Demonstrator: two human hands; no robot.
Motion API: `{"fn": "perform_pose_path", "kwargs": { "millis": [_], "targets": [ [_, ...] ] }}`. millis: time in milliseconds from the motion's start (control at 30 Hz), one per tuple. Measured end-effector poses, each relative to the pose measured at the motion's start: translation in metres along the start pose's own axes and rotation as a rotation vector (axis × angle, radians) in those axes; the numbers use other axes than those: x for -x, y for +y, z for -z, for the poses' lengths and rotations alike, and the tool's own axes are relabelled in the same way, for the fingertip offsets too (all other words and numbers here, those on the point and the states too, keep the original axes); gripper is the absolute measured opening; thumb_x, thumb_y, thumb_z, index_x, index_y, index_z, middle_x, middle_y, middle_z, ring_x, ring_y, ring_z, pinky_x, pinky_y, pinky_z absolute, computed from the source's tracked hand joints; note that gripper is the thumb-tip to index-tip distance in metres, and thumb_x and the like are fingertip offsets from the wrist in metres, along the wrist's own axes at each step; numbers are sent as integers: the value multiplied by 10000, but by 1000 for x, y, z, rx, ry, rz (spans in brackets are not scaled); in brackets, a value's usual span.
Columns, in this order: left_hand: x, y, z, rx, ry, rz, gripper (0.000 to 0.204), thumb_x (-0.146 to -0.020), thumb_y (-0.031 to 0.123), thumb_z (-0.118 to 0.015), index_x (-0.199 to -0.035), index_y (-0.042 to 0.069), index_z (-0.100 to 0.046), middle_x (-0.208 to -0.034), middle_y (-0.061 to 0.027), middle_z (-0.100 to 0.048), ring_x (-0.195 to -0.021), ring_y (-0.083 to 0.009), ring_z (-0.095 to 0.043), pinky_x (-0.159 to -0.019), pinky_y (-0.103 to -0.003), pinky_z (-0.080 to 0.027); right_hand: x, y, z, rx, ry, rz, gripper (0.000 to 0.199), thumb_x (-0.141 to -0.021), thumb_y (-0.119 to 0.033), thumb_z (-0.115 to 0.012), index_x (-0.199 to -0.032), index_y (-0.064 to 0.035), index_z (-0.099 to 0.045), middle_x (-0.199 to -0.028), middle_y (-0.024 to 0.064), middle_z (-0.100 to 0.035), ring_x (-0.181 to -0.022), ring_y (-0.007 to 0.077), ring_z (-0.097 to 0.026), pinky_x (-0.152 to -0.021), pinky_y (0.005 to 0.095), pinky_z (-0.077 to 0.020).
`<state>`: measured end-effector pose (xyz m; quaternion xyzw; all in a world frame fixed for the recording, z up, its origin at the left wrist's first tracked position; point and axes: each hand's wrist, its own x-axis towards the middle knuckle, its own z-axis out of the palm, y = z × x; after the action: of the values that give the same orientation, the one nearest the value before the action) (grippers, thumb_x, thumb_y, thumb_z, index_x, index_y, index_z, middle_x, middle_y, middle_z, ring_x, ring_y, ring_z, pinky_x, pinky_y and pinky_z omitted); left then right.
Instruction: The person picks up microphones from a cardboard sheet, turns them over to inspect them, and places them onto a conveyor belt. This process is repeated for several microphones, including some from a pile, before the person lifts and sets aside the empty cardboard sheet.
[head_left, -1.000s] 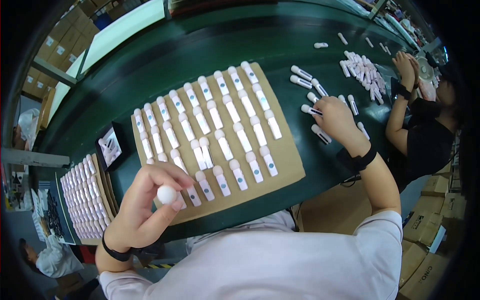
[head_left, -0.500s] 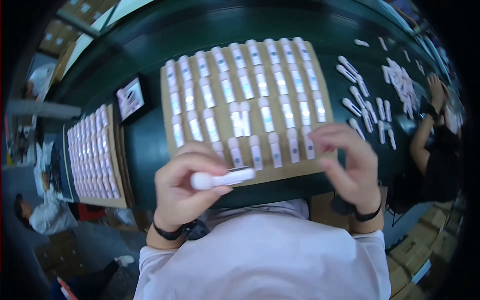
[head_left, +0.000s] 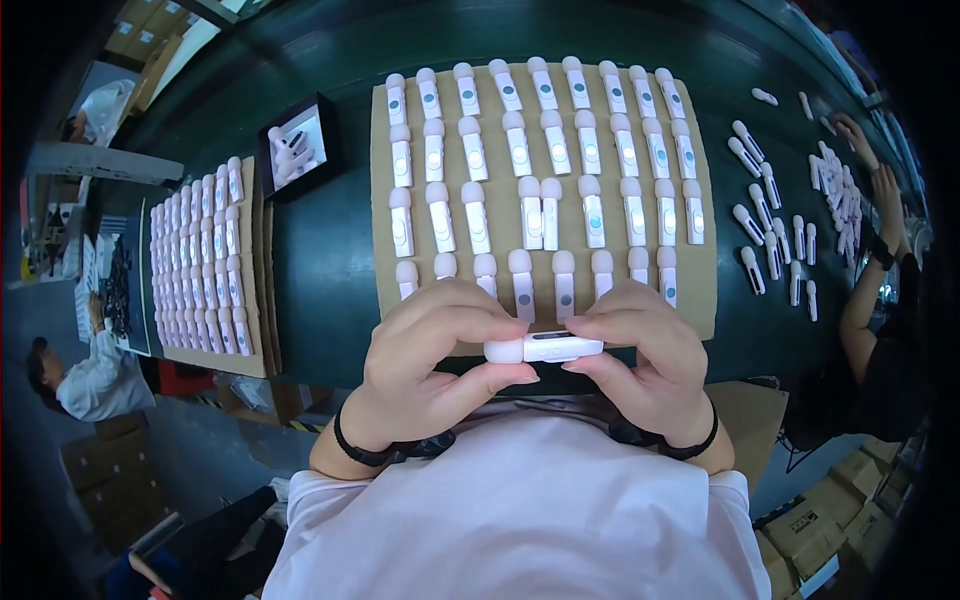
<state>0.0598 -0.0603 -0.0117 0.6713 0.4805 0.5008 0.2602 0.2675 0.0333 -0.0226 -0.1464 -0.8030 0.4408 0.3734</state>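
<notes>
A small pale-pink, wand-shaped device (head_left: 562, 348) with a rounded head lies level between my two hands, above the table's near edge. My left hand (head_left: 425, 350) pinches it near the rounded head, thumb below and fingers above. At the other end, the thumb and fingers of my right hand (head_left: 655, 355) grip its flat body. Just beyond my hands is a cardboard sheet (head_left: 702, 290) carrying rows of similar devices (head_left: 594, 215), their heads pointing away from me. My fingers hide parts of the nearest row. In one spot two devices lie side by side, touching.
A black-sided tray (head_left: 330, 135) holding several devices is at the left, beyond a cardboard stack (head_left: 263, 310) topped with more rows. Loose devices (head_left: 752, 270) and a pile (head_left: 840, 195) lie right, near a co-worker's arm (head_left: 885, 225). Another person (head_left: 95, 370) is far left. Cartons (head_left: 810, 530) stand lower right.
My right hand has come in from the right and closed on the device's free end. My left hand has carried the device rightward over the table. The view has shifted slightly.
</notes>
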Motion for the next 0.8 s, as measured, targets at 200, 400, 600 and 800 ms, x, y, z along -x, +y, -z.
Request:
{"fn": "perform_pose_path", "kwargs": {
  "millis": [200,400,600,800],
  "targets": [
    [-1,-3,-3,44,-8,44,303,-717,12,-789,-976,-32,-636,-898,-141,-663,-830,-234,-643,-742,-315,-491,-1,0,-3,92,34,66,326,-704,-15,-783,-1004,-30,-658,-868,103,-653,-713,265,-605,-613,331,-464],
    [-2,-3,-11,72,8,46,260,-735,-25,-751,-966,-35,-635,-920,-156,-666,-849,-238,-644,-760,-321,-496,-1,1,-9,21,60,17,370,-699,-1,-774,-1039,-27,-631,-894,111,-657,-727,268,-612,-630,352,-465],
    [0,-2,-15,58,10,91,255,-729,-51,-728,-966,-38,-634,-922,-160,-668,-871,-244,-648,-787,-335,-501,-1,4,-8,-8,37,20,385,-699,25,-753,-1055,-18,-614,-880,113,-658,-713,267,-612,-627,352,-465],
    [-3,-2,-16,21,-1,62,256,-722,-61,-715,-964,-42,-634,-913,-158,-669,-875,-251,-651,-823,-351,-507,2,6,-8,-16,39,27,338,-711,38,-729,-1032,30,-621,-878,123,-643,-727,235,-587,-647,324,-444]
  ]
}}
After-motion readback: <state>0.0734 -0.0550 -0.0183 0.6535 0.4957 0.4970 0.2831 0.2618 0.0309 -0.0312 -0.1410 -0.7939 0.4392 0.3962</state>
